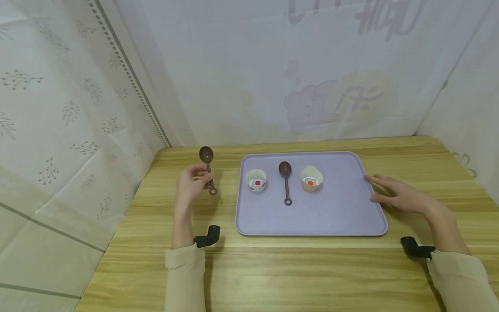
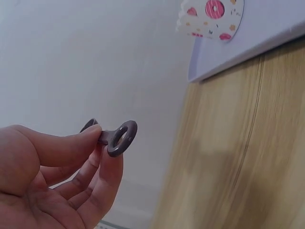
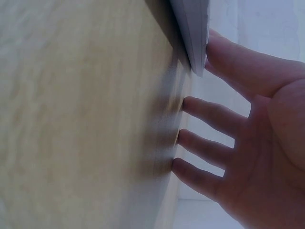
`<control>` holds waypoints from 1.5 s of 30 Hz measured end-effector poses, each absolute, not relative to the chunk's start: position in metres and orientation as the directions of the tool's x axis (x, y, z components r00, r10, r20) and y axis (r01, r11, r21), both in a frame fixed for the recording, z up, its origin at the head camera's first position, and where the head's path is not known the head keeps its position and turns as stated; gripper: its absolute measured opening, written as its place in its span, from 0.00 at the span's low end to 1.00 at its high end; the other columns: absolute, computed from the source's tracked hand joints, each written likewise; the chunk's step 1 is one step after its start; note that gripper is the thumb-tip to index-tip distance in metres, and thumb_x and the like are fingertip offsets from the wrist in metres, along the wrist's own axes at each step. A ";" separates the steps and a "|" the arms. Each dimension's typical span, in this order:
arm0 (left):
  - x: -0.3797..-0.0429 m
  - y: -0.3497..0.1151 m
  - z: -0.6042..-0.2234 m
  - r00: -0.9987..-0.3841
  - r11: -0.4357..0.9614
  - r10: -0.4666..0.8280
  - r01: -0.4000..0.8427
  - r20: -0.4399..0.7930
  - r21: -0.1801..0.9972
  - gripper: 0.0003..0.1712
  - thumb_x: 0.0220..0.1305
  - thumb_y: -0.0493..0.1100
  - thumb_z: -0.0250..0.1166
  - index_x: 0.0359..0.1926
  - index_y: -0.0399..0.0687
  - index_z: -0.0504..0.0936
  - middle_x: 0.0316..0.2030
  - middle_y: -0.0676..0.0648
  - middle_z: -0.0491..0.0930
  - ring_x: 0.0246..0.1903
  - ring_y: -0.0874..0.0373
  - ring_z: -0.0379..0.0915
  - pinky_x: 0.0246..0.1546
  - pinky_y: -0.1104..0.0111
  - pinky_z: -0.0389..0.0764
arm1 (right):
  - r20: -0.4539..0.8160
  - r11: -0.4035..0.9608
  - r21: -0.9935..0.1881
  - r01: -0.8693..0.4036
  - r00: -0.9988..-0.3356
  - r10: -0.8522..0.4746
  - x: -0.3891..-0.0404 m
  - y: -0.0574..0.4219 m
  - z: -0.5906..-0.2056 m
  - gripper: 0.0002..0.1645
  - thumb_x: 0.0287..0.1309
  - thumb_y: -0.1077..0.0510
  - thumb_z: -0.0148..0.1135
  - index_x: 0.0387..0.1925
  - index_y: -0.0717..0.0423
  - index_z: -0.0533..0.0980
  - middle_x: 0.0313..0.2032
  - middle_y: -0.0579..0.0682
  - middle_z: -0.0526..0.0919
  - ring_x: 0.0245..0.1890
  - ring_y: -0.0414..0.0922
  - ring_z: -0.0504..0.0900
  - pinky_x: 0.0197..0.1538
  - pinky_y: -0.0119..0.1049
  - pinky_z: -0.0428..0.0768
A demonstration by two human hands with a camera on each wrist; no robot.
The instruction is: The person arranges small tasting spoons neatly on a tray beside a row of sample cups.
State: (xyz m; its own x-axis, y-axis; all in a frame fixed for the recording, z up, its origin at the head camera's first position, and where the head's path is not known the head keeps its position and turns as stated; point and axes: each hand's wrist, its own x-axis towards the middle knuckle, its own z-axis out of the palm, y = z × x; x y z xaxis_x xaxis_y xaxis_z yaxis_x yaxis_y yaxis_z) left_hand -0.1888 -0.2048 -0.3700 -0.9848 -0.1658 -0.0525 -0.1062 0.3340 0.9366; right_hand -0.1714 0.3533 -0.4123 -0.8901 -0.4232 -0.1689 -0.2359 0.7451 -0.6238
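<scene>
My left hand (image 1: 192, 185) pinches a dark brown measuring spoon (image 1: 209, 169) by its handle, left of the tray. In the left wrist view the ring end of that spoon (image 2: 123, 138) sticks out past the thumb. My right hand (image 1: 405, 195) rests at the right rim of the lavender tray (image 1: 343, 212), thumb and index finger at the edge, the other fingertips (image 3: 178, 164) down at the tabletop. On the tray lies a second brown spoon (image 1: 286, 182), between a paper cup with a red center (image 1: 256, 187) and one with an orange center (image 1: 310, 185).
The wood-grain table (image 1: 273, 273) extends around the tray on all sides. Behind it hangs a pale cloth (image 1: 234, 86) with a faint bear print, and a leaf-patterned cloth (image 1: 78, 130) covers the left side. Black wrist mounts (image 1: 210, 236) sit by both cuffs.
</scene>
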 end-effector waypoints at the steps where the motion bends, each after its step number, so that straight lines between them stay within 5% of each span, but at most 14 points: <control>1: -0.189 -0.203 -0.370 -0.985 0.334 -0.165 -0.104 -0.051 0.937 0.17 0.69 0.32 0.64 0.56 0.31 0.76 0.46 0.39 0.77 0.35 0.56 0.79 0.37 0.71 0.85 | -0.170 0.746 -0.624 -0.235 -0.890 -0.423 -0.172 0.353 -0.412 0.42 0.69 0.52 0.63 0.75 0.66 0.57 0.71 0.80 0.48 0.69 0.80 0.45 0.63 0.78 0.49; 19: -0.188 -0.178 -0.364 -0.992 0.351 -0.124 -0.023 0.022 0.936 0.16 0.69 0.31 0.64 0.56 0.31 0.77 0.45 0.37 0.78 0.38 0.47 0.81 0.36 0.69 0.85 | -0.165 0.748 -0.620 -0.237 -0.892 -0.420 -0.172 0.353 -0.413 0.42 0.69 0.52 0.63 0.75 0.66 0.57 0.71 0.80 0.48 0.69 0.79 0.46 0.63 0.77 0.50; 45: -0.185 -0.153 -0.354 -0.993 0.301 -0.110 0.017 0.052 0.953 0.14 0.67 0.29 0.65 0.52 0.31 0.78 0.42 0.36 0.78 0.32 0.49 0.81 0.33 0.69 0.85 | -0.165 0.746 -0.621 -0.243 -0.889 -0.426 -0.171 0.353 -0.411 0.42 0.69 0.53 0.63 0.75 0.67 0.57 0.71 0.81 0.48 0.69 0.81 0.45 0.63 0.78 0.48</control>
